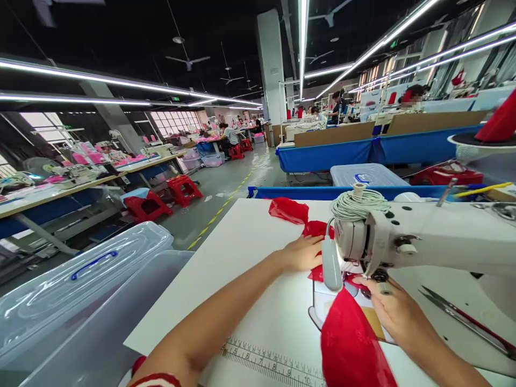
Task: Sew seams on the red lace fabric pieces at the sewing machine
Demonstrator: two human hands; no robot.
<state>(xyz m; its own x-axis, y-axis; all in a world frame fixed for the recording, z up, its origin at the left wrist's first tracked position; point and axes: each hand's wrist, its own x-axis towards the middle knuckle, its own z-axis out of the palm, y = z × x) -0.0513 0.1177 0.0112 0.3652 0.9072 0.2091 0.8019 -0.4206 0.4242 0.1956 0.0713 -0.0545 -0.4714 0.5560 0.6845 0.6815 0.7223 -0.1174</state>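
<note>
A white sewing machine (435,236) stands on the right of the white table, a grey lamp (331,263) hanging by its head. Red fabric (350,344) drapes from the needle area toward me, and more red fabric pieces (288,209) trail off behind. My left hand (303,253) lies flat on the red fabric left of the lamp, its fingertips partly hidden. Just right of the needle, my right hand (393,306) grips the fabric's edge between its fingers, some of them behind the machine's parts.
Black-bladed scissors (463,317) lie right of my right hand. A printed ruler scale (274,368) runs along the table's near edge. Clear lidded plastic bins (88,290) stand at the left. Red stools (183,188), other sewing tables and several people are farther off.
</note>
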